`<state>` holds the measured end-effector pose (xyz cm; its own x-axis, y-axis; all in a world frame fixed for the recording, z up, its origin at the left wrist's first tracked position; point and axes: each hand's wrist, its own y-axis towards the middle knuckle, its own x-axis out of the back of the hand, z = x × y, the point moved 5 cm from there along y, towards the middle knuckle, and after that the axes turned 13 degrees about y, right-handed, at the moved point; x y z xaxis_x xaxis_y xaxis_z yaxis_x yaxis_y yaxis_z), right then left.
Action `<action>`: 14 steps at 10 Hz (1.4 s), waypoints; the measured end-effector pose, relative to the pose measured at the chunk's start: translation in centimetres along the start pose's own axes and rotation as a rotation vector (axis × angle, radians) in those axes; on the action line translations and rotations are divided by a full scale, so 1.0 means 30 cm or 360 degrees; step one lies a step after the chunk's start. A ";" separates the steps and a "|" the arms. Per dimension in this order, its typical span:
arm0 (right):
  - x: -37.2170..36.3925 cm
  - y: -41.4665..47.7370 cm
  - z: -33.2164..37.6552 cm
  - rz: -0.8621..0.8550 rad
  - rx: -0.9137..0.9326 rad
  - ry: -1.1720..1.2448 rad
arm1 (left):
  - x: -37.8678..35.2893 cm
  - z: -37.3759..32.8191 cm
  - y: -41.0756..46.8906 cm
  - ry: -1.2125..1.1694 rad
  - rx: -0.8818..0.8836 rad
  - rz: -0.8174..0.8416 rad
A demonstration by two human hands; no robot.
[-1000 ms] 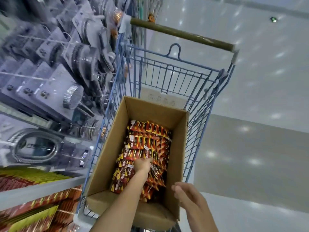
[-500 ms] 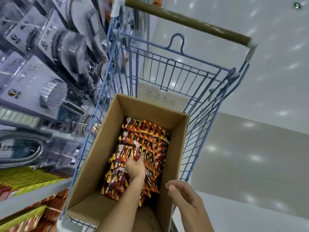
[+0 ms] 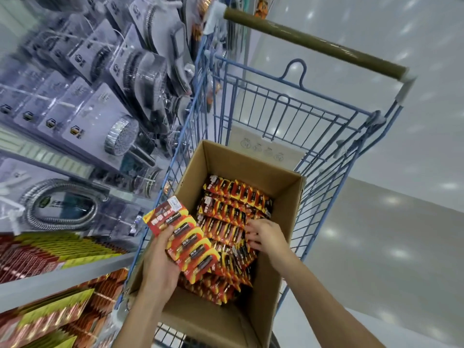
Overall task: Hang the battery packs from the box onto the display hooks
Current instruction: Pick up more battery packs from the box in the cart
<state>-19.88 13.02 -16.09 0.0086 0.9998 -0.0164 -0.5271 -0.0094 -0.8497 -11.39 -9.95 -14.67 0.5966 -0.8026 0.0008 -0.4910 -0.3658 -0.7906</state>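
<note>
Standing along the left, the display rack is the biggest thing here, with red-and-yellow stock on its lower tiers. One blue wire cart sits just beside it, holding one open cardboard box. In the box lie battery packs in overlapping rows, too many to count. The left hand grips a fan of about five packs above the box's left wall, its long axis running from upper left to lower right. The right hand rests with fingers spread on the packs in the box; whether it pinches one I cannot tell. The rack lies left of both hands, so the left hand is nearer.
</note>
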 end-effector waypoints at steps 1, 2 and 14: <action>-0.060 0.139 -0.014 0.0010 -0.0078 -0.0001 | 0.017 -0.020 -0.026 0.0020 0.0028 0.0064; -0.154 0.297 -0.045 -0.0015 -0.0360 0.0127 | 0.024 -0.050 -0.062 0.0081 0.0040 0.0168; -0.405 0.426 -0.304 0.0067 0.0512 -0.1715 | 0.183 0.010 -0.096 0.0419 0.0205 0.0114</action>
<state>-18.98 0.62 -31.55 -0.6710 0.4922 0.5546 -0.7058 -0.1945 -0.6812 -6.50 -13.16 -12.57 0.3701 -0.9248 0.0879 -0.4310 -0.2547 -0.8657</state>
